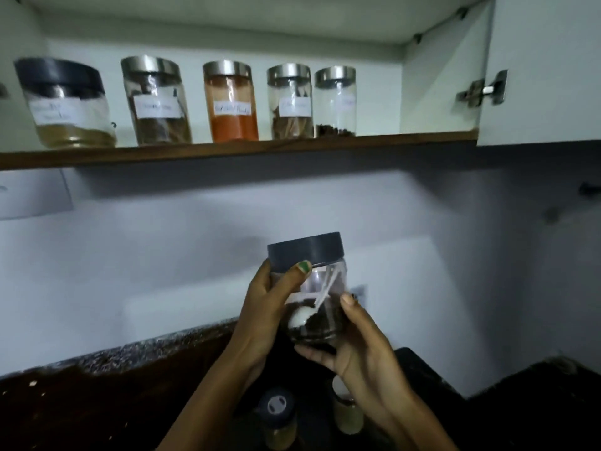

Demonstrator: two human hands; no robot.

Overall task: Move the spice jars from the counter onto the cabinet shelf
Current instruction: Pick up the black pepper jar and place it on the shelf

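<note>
A clear jar with a dark grey lid [309,288] is held in the air between the surface and the cabinet shelf, tilted slightly. It holds a low layer of dark, coarse spice and a small white spoon [304,315] whose bowl rests in the spice, handle leaning up toward the lid. The left hand [263,317] grasps the jar from the side, thumb laid across the glass just under the lid. The right hand [361,346] cups the base from below, fingers curled under it and thumb up against the wall.

Below the hands, on the dark speckled surface [97,395], stand two small jars of pale yellowish powder: one with a grey flip cap [278,418], one partly hidden behind the right wrist [348,415].

Above, the wooden-edged cabinet shelf [227,149] carries five labelled jars in a row: a black-lidded jar [65,105] with a shallow olive-brown powder, a steel-lidded jar [156,102] of brown sticks, a steel-lidded jar nearly full of orange-red powder [231,102], another steel-lidded jar [289,102] of brown bark-like pieces, and a last jar [335,102] with a thin layer of dark seeds. The label writing is too blurred to read. The cabinet door [536,70] stands open at the right.
</note>
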